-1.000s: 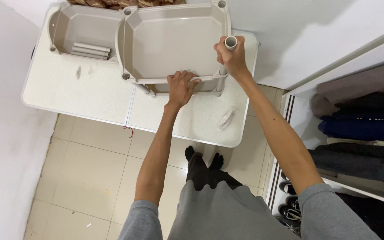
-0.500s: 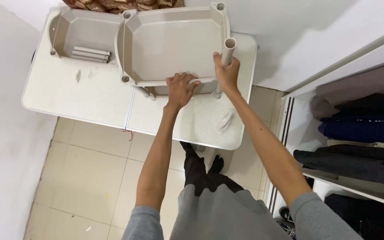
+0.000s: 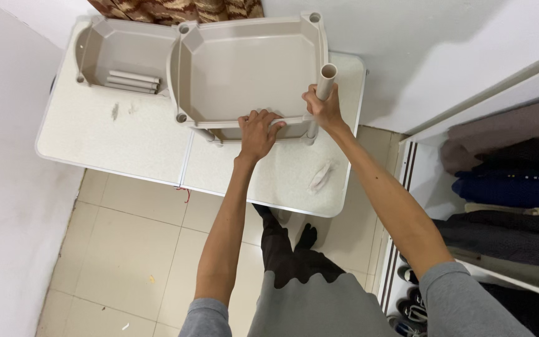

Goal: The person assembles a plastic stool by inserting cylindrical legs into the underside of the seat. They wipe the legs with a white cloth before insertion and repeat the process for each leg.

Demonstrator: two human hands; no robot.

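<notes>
A beige plastic shelf tray [image 3: 251, 68] stands raised on short legs on a white table [image 3: 132, 143]. My left hand [image 3: 258, 132] grips the tray's near rim, fingers curled over the edge. My right hand [image 3: 323, 108] is closed around a beige plastic tube [image 3: 326, 80], held upright at the tray's near right corner. The tube's lower end is hidden behind my fingers. A second, smaller beige tray [image 3: 123, 53] lies to the left, touching the first, with several loose tubes [image 3: 132, 82] inside it.
The white table stands against a white wall [image 3: 456, 43]. A patterned brown cloth [image 3: 176, 9] shows at the top edge. An open wardrobe with folded clothes [image 3: 513, 181] is at the right, shoes [image 3: 407, 293] below it. Beige floor tiles [image 3: 126, 249] lie under the table.
My right hand with the tube has shifted down and inward to the tray's near right corner. My left hand has stayed on the near rim.
</notes>
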